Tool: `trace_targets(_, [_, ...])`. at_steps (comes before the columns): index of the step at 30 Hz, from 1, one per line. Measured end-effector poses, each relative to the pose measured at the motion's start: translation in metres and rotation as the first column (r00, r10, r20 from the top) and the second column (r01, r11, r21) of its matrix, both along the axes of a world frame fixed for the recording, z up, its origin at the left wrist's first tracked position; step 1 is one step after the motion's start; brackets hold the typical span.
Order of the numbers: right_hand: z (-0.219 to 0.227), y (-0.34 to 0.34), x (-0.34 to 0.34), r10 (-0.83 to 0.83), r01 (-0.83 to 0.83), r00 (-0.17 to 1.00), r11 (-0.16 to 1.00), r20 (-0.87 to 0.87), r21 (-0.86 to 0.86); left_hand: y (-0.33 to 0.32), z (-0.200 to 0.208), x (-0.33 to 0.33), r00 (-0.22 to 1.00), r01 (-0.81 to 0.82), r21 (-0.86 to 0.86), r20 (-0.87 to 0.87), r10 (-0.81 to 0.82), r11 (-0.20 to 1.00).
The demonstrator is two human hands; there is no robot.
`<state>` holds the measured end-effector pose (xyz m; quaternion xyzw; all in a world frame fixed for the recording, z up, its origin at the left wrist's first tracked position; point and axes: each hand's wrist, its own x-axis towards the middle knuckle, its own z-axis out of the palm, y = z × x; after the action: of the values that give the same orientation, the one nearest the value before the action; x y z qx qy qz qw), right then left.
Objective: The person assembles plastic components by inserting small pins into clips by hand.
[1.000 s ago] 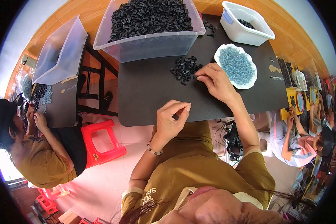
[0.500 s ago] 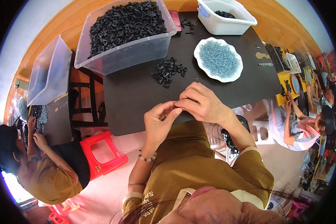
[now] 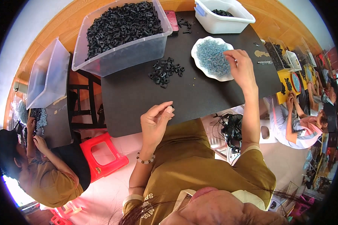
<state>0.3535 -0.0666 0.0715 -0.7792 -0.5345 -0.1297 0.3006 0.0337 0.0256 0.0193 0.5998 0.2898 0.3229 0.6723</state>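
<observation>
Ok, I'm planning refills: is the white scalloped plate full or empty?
Mostly full: small bluish pieces spread across most of the white scalloped plate, leaving its rim bare.

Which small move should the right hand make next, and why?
Probably the right hand should pinch one of the small bluish pieces on the white plate: its fingertips are over them, and the left hand holds a black part. Whether one is already pinched, I cannot tell.
</observation>
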Motion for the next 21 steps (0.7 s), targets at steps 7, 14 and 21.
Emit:
trace_targets(7, [-0.015, 0.004, 0.017, -0.066, 0.069, 0.997, 0.992, 0.027, -0.107, -0.003, 0.001, 0.001, 0.999, 0.030, -0.020, 0.013, -0.030, 0.999])
trace_targets(14, [-0.006, 0.002, 0.016, -0.033, 0.027, 0.997, 0.996, -0.071, -0.087, -0.003, 0.002, 0.000, 1.000, 0.015, -0.014, -0.013, -0.015, 1.000])
trace_targets(21, [-0.006, 0.000, 0.015, 0.068, -0.072, 0.997, 0.988, -0.030, -0.134, -0.004, 0.001, -0.001, 0.999, 0.016, -0.007, -0.031, -0.017, 1.000])
